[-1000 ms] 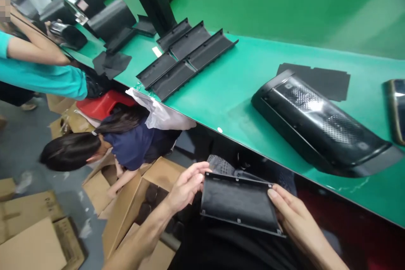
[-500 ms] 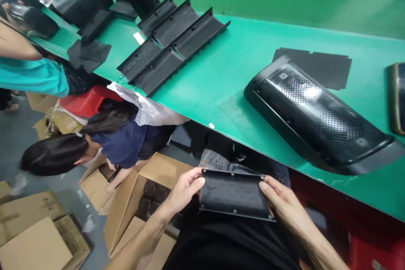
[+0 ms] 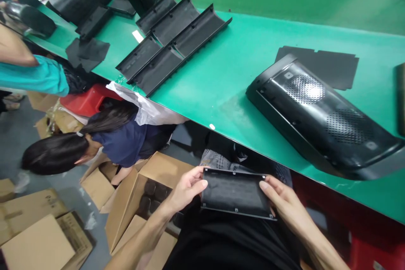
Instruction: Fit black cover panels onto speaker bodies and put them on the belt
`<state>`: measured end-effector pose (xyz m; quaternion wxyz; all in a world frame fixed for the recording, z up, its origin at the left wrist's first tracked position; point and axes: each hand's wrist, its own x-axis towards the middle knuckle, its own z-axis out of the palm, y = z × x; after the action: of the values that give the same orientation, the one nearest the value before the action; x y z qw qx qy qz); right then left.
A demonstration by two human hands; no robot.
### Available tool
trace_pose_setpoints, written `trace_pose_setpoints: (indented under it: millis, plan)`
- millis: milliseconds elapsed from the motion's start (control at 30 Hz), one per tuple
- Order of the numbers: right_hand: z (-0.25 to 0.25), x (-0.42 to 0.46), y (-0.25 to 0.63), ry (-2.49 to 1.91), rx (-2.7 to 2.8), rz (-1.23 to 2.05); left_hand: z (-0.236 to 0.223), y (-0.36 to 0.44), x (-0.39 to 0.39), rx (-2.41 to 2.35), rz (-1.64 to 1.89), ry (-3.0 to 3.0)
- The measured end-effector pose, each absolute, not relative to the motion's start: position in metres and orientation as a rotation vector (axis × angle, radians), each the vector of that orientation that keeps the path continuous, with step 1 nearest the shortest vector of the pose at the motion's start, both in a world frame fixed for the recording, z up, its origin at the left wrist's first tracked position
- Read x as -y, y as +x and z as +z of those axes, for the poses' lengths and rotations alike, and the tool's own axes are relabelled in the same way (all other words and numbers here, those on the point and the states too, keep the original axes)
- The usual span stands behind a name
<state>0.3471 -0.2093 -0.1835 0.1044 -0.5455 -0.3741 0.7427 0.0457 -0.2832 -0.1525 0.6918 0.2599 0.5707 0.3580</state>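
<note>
I hold a flat black plastic panel (image 3: 236,193) over my lap, below the table's near edge. My left hand (image 3: 186,187) pinches its left end, fingers curled over the edge. My right hand (image 3: 280,200) grips its right end with the thumb on top. On the green table (image 3: 240,63) above lies a long glossy black speaker housing (image 3: 319,114) with perforated grilles, a thin black sheet (image 3: 329,65) behind it.
Several black trough-shaped plastic parts (image 3: 172,40) lie in rows at the table's left. A person in a dark blue top (image 3: 123,141) bends over open cardboard boxes (image 3: 139,202) on the floor. Another person's arm in a teal sleeve (image 3: 34,78) reaches in at far left.
The panel and both hands have dropped slightly toward my lap and the panel has tilted flatter. The view has shifted a little to the right.
</note>
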Motion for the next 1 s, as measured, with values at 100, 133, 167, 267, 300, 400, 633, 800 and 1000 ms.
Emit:
trace_pose_setpoints:
  millis: [100, 133, 167, 267, 300, 400, 633, 800, 1000]
  plan:
    - [-0.182, 0.209, 0.347, -1.606, 1.088, 2.188, -0.150, 0.046, 0.282, -1.236, 0.791, 0.576]
    - [-0.182, 0.209, 0.347, -1.611, 1.082, 2.185, -0.149, 0.046, 0.282, -1.231, 0.790, 0.578]
    - [-0.182, 0.208, 0.346, -1.620, 1.078, 2.179, -0.149, 0.046, 0.282, -1.230, 0.789, 0.580]
    - [-0.183, 0.208, 0.346, -1.636, 1.082, 2.167, -0.151, 0.046, 0.283, -1.237, 0.789, 0.582]
    - [-0.184, 0.208, 0.346, -1.635, 1.084, 2.167, -0.152, 0.046, 0.284, -1.238, 0.792, 0.582]
    - [-0.185, 0.208, 0.347, -1.606, 1.063, 2.178, -0.153, 0.045, 0.285, -1.218, 0.810, 0.563]
    - [-0.184, 0.209, 0.347, -1.518, 0.979, 2.209, -0.155, 0.047, 0.285, -1.122, 0.790, 0.431]
    - [-0.183, 0.207, 0.344, -1.564, 0.983, 2.176, -0.160, 0.047, 0.286, -1.105, 0.803, 0.435]
    - [-0.182, 0.208, 0.348, -1.475, 0.979, 2.201, -0.164, 0.045, 0.287, -1.028, 0.815, 0.451]
